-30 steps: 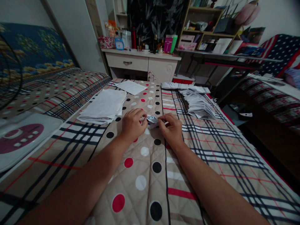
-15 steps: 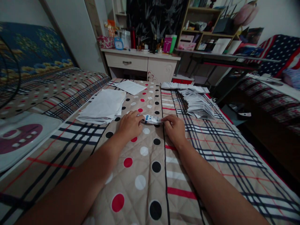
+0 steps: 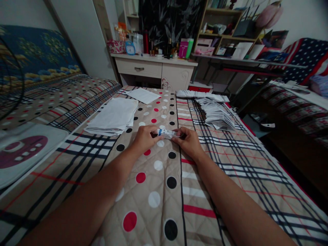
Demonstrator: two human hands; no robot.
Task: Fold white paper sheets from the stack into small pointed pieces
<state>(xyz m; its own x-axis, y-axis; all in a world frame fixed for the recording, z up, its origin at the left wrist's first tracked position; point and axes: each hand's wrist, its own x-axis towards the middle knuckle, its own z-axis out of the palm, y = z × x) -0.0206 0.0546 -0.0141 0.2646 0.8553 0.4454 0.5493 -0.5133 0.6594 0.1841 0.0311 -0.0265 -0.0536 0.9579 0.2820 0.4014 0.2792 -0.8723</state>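
Observation:
Between my hands is a narrow folded strip of printed white paper (image 3: 167, 133) with a blue patch near its left end. My left hand (image 3: 145, 138) pinches the left end between thumb and fingers. At the right end, my right hand (image 3: 188, 140) is closed on the paper in the same way. The strip is held just above or on the bedspread (image 3: 153, 218); I cannot tell which. Left of my left hand lies a stack of white paper sheets (image 3: 112, 116). Beyond my right hand sits a fanned row of folded papers (image 3: 217, 114).
A single white sheet (image 3: 144, 95) lies past the stack. Another row of folded white papers (image 3: 202, 95) lies at the bed's far right. A white appliance with a purple panel (image 3: 24, 150) is at the left. A dresser (image 3: 138, 67) stands beyond the bed.
My hands have come closer together and slightly nearer to me. The paper strip now looks shorter between them, and its right end curves at my right fingers.

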